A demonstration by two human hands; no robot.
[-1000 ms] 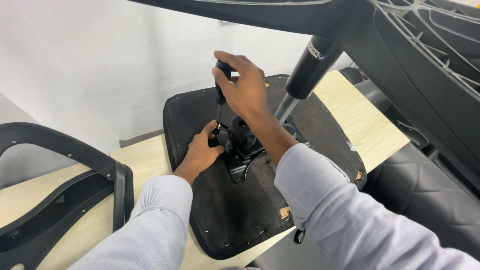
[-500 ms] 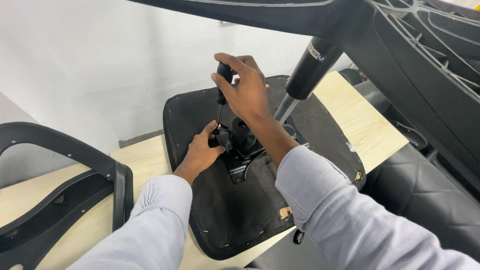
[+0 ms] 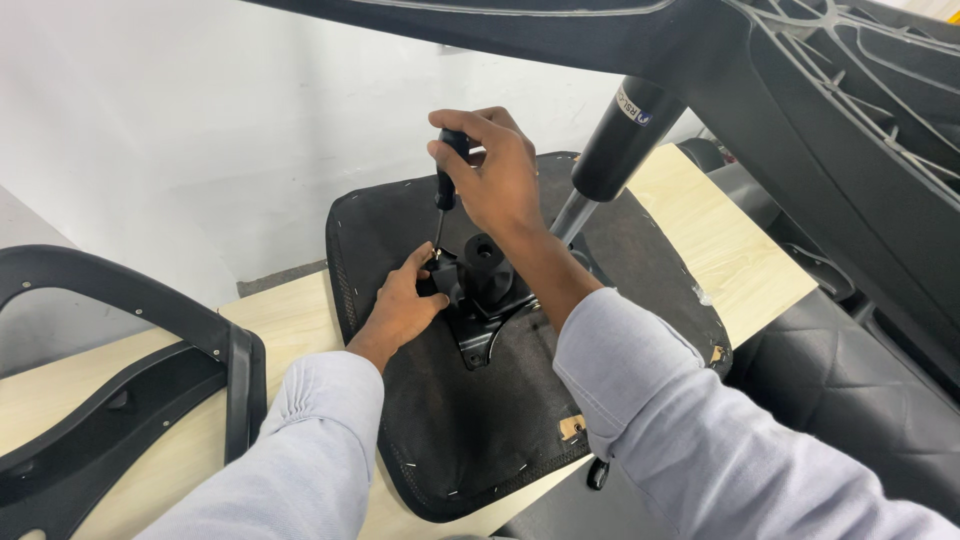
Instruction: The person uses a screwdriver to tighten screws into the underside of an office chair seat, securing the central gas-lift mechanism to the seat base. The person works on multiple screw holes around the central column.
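Observation:
An upturned office-chair seat (image 3: 450,420), covered in black fabric, lies on a light wooden table (image 3: 720,240). A black metal mechanism plate (image 3: 487,290) with a round socket sits at its middle. My right hand (image 3: 495,170) grips the black handle of a screwdriver (image 3: 442,190) held upright, its tip down at the plate's left edge. My left hand (image 3: 400,305) rests on the seat and holds the plate beside the screwdriver tip.
A black gas-lift cylinder (image 3: 620,140) slants up at the right of the plate. A black chair frame (image 3: 820,110) looms across the top and right. A black curved backrest frame (image 3: 120,380) lies at the left of the table. White wall behind.
My right hand has shifted slightly on the screwdriver handle, as in turning. The left hand and the seat stay in place.

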